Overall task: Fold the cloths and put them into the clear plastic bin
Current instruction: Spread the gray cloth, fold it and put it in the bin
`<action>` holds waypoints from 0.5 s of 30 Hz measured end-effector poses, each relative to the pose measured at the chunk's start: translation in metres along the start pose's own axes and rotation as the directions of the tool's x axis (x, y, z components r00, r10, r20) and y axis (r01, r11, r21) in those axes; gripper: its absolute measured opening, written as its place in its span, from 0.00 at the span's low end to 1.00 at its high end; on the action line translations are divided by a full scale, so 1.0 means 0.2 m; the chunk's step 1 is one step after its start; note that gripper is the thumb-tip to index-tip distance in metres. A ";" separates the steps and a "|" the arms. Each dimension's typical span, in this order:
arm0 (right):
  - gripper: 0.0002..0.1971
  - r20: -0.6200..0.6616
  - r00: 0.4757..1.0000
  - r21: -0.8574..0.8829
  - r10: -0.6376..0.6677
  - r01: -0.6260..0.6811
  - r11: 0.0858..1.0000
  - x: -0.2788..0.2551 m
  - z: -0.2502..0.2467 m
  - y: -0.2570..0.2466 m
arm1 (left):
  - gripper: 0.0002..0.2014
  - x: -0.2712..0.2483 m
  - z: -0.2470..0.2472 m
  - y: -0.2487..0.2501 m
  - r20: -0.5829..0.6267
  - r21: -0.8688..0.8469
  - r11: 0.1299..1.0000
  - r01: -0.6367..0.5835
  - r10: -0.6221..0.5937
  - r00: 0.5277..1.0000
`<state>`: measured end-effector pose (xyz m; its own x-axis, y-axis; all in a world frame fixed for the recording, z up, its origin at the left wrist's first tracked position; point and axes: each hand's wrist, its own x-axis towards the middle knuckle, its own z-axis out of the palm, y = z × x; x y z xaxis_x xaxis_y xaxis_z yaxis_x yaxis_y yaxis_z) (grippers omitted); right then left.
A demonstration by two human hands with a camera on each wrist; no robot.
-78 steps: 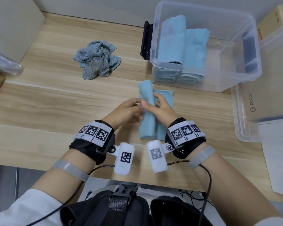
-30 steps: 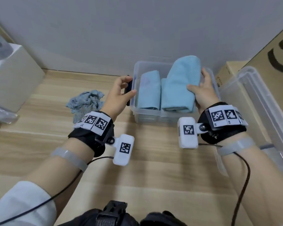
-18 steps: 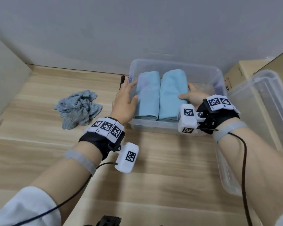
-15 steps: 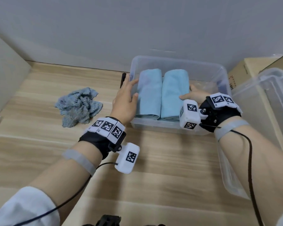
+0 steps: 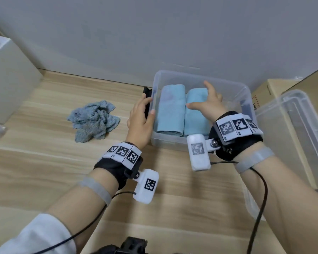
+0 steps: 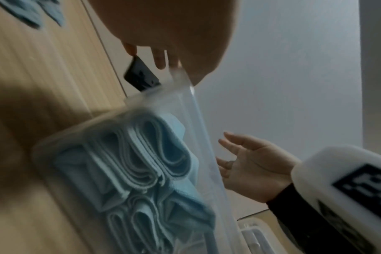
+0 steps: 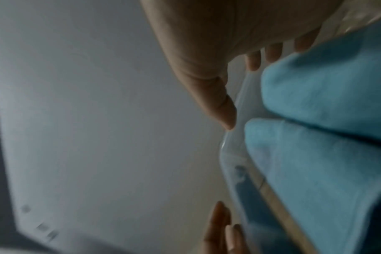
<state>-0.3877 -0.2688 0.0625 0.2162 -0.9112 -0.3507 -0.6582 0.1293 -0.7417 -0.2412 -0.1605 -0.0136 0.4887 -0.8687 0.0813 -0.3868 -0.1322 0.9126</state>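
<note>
Grey-blue and crumpled, one unfolded cloth (image 5: pixel 94 121) lies on the wooden surface (image 5: pixel 44 162) at about nine o'clock from the clear plastic bin (image 5: pixel 242 92), well apart from it. The left hand (image 5: pixel 140 119) rests against the bin's left wall, fingers loosely extended and thumb at the rim, steadying it rather than gripping. Inside, two stacks of folded light-blue cloths (image 5: pixel 171 109) stand side by side against the left end. The right hand (image 5: pixel 207 105) hovers over the right stack, fingers spread, holding nothing. The placing step looks finished; next, I judge, a hand must reach to nine o'clock for the crumpled cloth and spread it flat.
</note>
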 end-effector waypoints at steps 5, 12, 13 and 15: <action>0.24 0.131 0.965 0.289 -0.225 0.180 0.940 -0.23 0.24 -0.16 | 0.15 -0.17 -0.28 -0.18 -0.075 -0.039 0.999 0.023 -0.026 0.997; 0.14 0.460 0.846 0.346 -0.269 0.109 0.932 -0.28 0.67 -0.26 | 0.11 -0.14 -0.70 -0.47 -0.246 -0.022 0.979 0.205 -0.204 0.948; 0.14 0.468 0.848 0.326 -0.248 0.095 0.941 -0.26 0.73 -0.26 | 0.11 -0.13 -0.73 -0.49 -0.255 -0.018 0.973 0.228 -0.225 0.940; 0.13 0.469 0.862 0.288 -0.192 0.056 0.956 -0.22 0.84 -0.26 | 0.11 -0.11 -0.78 -0.55 -0.229 -0.003 0.959 0.284 -0.277 0.933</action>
<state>-0.2414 -0.1702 0.0193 0.6511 -0.6265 -0.4285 -0.4096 0.1852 -0.8933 -0.0871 -0.0530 -0.0534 0.7426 -0.6643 -0.0853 -0.2299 -0.3725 0.8991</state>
